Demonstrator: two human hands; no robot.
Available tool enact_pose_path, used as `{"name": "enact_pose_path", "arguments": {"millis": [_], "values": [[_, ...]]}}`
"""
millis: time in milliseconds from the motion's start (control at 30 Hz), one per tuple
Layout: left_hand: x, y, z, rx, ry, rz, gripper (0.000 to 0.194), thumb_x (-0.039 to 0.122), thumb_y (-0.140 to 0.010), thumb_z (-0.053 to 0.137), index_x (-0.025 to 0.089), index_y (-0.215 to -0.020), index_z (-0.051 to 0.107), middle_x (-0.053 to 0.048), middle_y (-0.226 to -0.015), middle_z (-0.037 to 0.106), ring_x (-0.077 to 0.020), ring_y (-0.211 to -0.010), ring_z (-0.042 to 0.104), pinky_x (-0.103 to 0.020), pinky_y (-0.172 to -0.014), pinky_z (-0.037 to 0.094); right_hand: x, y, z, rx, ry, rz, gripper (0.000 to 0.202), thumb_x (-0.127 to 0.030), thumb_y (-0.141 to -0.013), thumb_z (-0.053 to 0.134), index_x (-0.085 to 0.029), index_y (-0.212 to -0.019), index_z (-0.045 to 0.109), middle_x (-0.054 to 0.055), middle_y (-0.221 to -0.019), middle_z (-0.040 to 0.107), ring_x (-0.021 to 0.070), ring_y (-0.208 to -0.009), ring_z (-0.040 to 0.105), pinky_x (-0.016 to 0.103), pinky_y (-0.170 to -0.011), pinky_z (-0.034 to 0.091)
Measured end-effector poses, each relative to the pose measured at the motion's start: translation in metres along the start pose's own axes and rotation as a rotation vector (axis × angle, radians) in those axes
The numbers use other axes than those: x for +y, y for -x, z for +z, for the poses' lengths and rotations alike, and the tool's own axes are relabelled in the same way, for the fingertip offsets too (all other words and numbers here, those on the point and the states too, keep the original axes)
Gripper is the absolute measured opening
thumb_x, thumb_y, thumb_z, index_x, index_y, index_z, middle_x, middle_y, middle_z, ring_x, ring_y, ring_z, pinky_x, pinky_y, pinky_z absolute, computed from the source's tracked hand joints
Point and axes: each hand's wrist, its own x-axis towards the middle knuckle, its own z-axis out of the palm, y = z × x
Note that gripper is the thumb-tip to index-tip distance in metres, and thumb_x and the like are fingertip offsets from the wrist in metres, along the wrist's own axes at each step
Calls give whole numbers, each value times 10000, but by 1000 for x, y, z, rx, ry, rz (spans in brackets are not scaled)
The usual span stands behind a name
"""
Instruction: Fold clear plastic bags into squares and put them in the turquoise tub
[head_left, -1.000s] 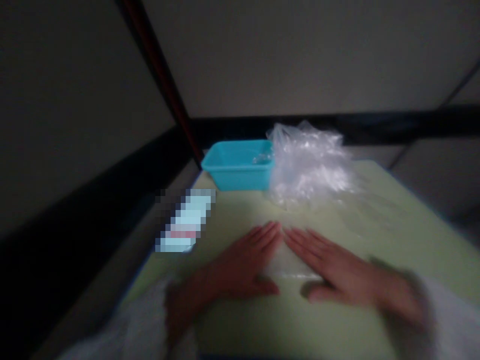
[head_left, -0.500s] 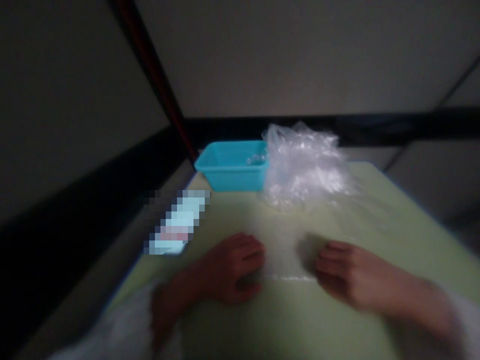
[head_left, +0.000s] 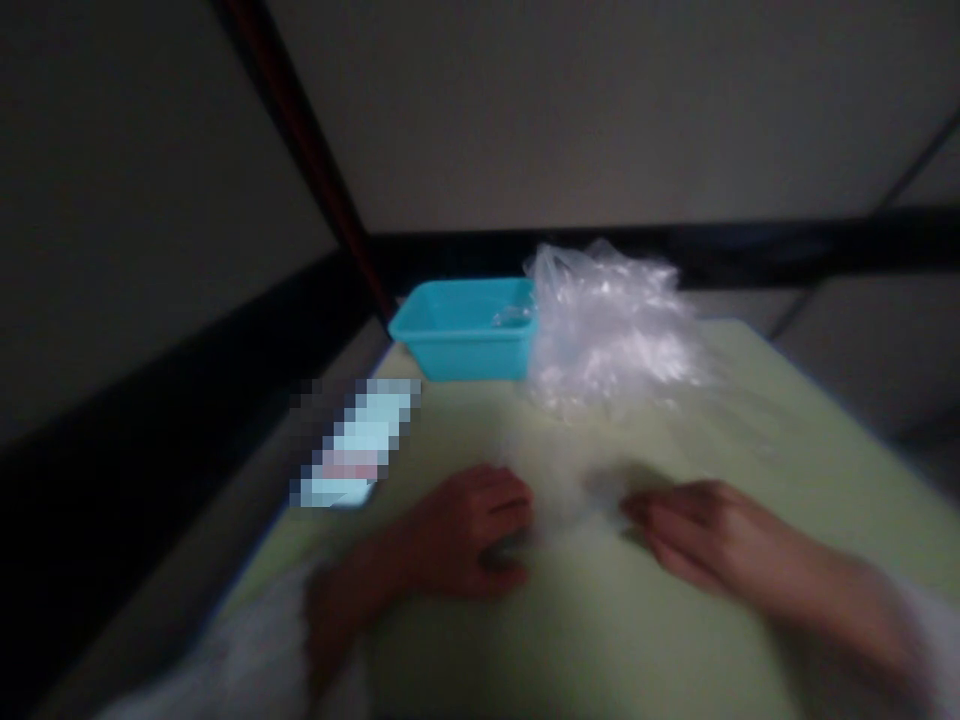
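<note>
A thin clear plastic bag [head_left: 566,500], blurred and hard to make out, lies between my two hands on the table. My left hand [head_left: 472,530] rests at its left side, fingers curved over the plastic and thumb held apart; some shiny film shows in the gap. My right hand [head_left: 694,530] is closed at the bag's right side, its fingertips pinched together on the film. The bag's near edge looks slightly raised and bent. Behind the hands stands a crumpled heap of clear plastic bags [head_left: 611,335].
A turquoise plastic basin [head_left: 472,355] stands at the back left, with some clear plastic inside. On the table's left edge lies a pixelated pale flat object [head_left: 364,440]. The yellow-green table [head_left: 585,640] borders walls at the back and left.
My right hand's fingers have gone from lying on the bag to a pinch. The bag's near edge, flat and straight before, has shifted up and away. My left hand has barely moved.
</note>
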Motion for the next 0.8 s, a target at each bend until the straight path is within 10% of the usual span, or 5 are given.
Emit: {"name": "enact_pose_path", "arguments": {"millis": [633, 800], "values": [[-4, -2, 5, 79, 2, -104, 142, 192, -831, 511, 155, -906, 625, -75, -945, 660, -196, -886, 596, -358, -848, 456, 7, -8, -1, 226, -201, 109, 141, -152, -924, 420, -163, -980, 549, 97, -946, 673, 192, -889, 617, 342, -754, 518], [-3, -6, 0, 247, 232, -224, 147, 147, -844, 476, 152, -804, 617, -83, -936, 673, -167, -857, 628, -296, -788, 488, 5, -3, 0, 226, -248, 223, 165, -190, -952, 368, -177, -1006, 524, 46, -787, 680, 146, -642, 644, 257, -581, 502]]}}
